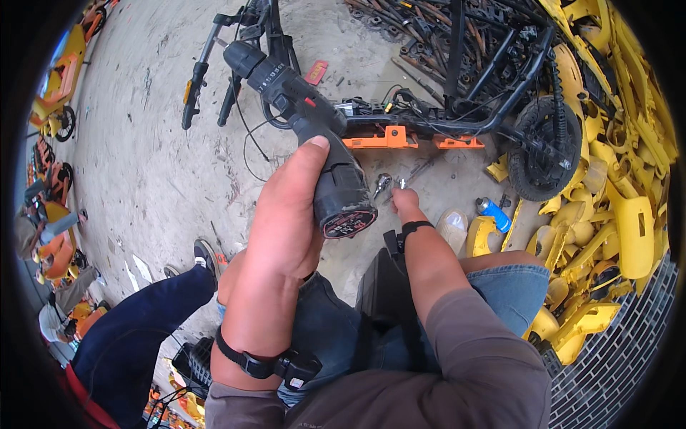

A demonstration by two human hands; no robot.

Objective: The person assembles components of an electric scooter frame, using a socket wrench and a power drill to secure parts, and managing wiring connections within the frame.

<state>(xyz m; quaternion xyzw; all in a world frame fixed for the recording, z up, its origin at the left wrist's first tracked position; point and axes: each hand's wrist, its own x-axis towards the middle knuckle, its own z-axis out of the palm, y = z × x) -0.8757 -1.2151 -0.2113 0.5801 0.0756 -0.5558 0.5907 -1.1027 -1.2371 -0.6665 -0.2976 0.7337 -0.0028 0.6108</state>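
My left hand [291, 187] is wrapped round the grip of a black cordless drill [286, 84], lifted close in front of me with its chuck toward the upper left. My right hand [406, 203] reaches down to the concrete floor, its fingers closed at a small shiny metal piece [402, 184]. A metal ratchet wrench [382, 184] lies just left of those fingers. Beyond both hands, a black scooter frame [493, 118] with orange side panels [382, 138] rests on the floor; the drill covers part of it.
Yellow plastic panels [636, 229] are heaped along the right, beside a black wheel [544, 148]. A blue spray can [493, 214] lies near my right knee. Dark metal rods [386, 21] pile up at the back. Another person's leg [136, 322] is at left, with orange scooters [61, 79] beyond.
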